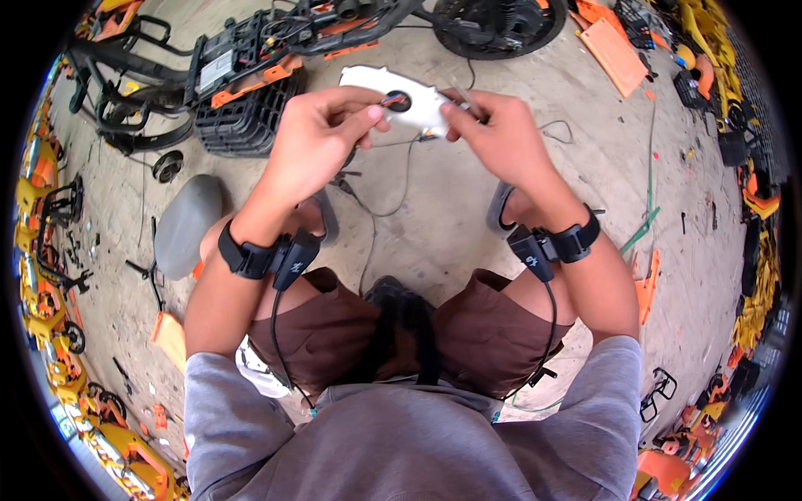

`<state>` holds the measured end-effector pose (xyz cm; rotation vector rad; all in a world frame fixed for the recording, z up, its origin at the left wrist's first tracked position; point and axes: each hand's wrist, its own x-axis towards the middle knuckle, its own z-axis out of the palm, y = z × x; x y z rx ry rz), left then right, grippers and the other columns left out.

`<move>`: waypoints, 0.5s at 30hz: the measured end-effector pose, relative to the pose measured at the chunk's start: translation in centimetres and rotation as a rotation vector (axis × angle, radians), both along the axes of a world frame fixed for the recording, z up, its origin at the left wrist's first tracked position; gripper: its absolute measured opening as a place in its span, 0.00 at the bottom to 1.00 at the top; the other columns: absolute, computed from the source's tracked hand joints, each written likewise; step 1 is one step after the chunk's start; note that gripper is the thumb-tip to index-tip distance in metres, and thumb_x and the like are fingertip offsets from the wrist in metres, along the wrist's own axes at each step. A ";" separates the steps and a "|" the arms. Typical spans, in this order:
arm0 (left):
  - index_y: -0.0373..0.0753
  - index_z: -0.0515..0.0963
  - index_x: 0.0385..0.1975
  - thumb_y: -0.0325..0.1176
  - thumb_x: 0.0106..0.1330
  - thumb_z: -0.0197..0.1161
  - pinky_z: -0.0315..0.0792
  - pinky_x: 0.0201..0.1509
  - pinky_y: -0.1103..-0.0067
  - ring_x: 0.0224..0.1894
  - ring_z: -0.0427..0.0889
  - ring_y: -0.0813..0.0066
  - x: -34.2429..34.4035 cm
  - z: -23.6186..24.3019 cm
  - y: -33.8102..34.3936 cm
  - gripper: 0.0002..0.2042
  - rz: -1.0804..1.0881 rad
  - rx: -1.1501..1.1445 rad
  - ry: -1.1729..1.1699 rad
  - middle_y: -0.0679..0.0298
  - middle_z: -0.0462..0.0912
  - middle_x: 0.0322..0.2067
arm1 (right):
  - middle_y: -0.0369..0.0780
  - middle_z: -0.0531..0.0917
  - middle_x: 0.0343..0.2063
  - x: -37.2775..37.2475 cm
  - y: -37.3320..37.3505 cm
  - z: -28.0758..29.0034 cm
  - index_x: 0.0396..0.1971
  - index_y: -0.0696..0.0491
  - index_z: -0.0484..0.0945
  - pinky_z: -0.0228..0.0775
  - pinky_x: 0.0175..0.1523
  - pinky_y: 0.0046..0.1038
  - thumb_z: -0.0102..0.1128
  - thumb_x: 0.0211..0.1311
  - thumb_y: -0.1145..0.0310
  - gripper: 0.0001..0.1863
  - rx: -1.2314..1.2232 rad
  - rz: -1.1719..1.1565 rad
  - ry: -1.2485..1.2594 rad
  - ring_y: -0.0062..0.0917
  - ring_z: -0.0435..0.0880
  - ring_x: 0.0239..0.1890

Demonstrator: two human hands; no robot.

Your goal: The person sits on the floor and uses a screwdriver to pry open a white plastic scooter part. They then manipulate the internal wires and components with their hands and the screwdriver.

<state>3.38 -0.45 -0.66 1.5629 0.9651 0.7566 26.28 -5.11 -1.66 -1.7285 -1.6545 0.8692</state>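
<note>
A curved white piece (424, 107) is held up between my two hands at twelve o'clock, above a stained concrete floor (451, 238). My left hand (322, 138), at eleven o'clock, has thumb and fingers closed on the piece beside its round dark opening, where a few coloured wires (391, 99) show; whether the fingertips also pinch those wires, I cannot tell. My right hand (494, 129), at one o'clock, grips the other end of the piece, thumb toward me and fingers bent; something thin and greyish shows at those fingers, too blurred to name. Black straps carrying small boxes circle my wrists, a left strap (246, 255) at nine o'clock and a right strap (576, 240) at three. Between my shoes a dark cable (405, 196) loops along the floor toward twelve. A partly stripped vehicle frame (276, 50) stands at eleven o'clock, with a black crate (238, 129) just beside it. A large black wheel (455, 33) lies at half past twelve, and an orange panel (614, 57) at half past one. A grey oval pad (190, 225) rests near my left knee at nine o'clock; a green strip (643, 230) lies at three.
</note>
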 end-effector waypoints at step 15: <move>0.28 0.80 0.45 0.26 0.67 0.61 0.71 0.30 0.86 0.25 0.77 0.83 -0.2 -0.4 0.0 0.10 0.034 -0.070 0.064 0.62 0.84 0.31 | 0.45 0.85 0.27 0.5 0.0 -1.3 0.42 0.50 0.85 0.75 0.39 0.36 0.64 0.55 0.51 0.20 -0.076 0.155 -0.272 0.39 0.85 0.31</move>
